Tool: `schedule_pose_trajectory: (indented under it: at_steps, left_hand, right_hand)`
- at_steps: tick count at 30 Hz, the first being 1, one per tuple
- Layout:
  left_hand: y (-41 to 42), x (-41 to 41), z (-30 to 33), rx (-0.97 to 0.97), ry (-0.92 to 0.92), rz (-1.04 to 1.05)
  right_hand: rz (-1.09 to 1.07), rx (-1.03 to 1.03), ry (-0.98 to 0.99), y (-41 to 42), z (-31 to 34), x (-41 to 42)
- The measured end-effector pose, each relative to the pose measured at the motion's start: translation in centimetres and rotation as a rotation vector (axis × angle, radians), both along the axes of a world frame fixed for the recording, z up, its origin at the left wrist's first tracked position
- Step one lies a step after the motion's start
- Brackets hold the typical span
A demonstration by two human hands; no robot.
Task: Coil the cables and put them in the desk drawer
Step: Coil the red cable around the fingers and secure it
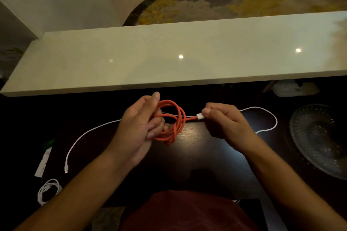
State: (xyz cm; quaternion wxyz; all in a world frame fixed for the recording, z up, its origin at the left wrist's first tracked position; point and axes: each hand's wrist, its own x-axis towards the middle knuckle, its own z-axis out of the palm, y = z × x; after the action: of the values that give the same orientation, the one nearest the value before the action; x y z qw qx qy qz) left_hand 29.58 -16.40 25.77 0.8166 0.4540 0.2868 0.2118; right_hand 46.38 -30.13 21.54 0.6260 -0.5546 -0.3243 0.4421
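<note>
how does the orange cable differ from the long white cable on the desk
The orange cable is wound into several loops; the long white cable lies uncoiled in one long line across the dark desk.
The orange cable is held up, its loops in the left hand and its white plug pinched by the right hand; the long white cable rests on the desk, in neither hand's grip.
Both are thin, flexible cables with a plug at the visible end.

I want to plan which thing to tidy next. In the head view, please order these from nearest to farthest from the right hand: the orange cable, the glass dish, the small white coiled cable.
1. Orange cable: the right hand pinches its white plug.
2. Glass dish: on the dark desk, at the right edge.
3. Small white coiled cable: far left, at the near corner.
</note>
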Motion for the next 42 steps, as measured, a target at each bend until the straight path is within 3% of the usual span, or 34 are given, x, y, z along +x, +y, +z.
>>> schedule_pose_trajectory:
  at_steps: [9,20,26,35,38,42]
  left_hand:
    - [0.2,-0.1,-1.3,0.153,0.084,-0.084]
    - [-0.2,0.6,-0.8,-0.163,-0.002,-0.137]
    - [0.9,-0.3,-1.5,-0.223,-0.174,-0.335]
    - [0.1,-0.7,-1.7,-0.08,-0.099,-0.225]
    - [-0.3,0.1,-2.5,-0.113,-0.043,-0.124]
    - [-0.8,0.9,-3.4,-0.125,0.08,-0.029]
  right_hand:
    - [-0.05,0.159,-0.021,0.4,0.1,-1.0]
    - [0.22,0.129,-0.118,1.6,0.0,-3.3]
    - [0.097,0.096,-0.042,1.3,-0.7,-2.0]
    - [-0.025,-0.1,-0.063,0.5,-1.2,0.5]
    - [-0.131,-0.11,-0.176,0.7,-1.5,0.6]
    - [-0.241,0.034,-0.558,0.9,-1.3,-0.7]
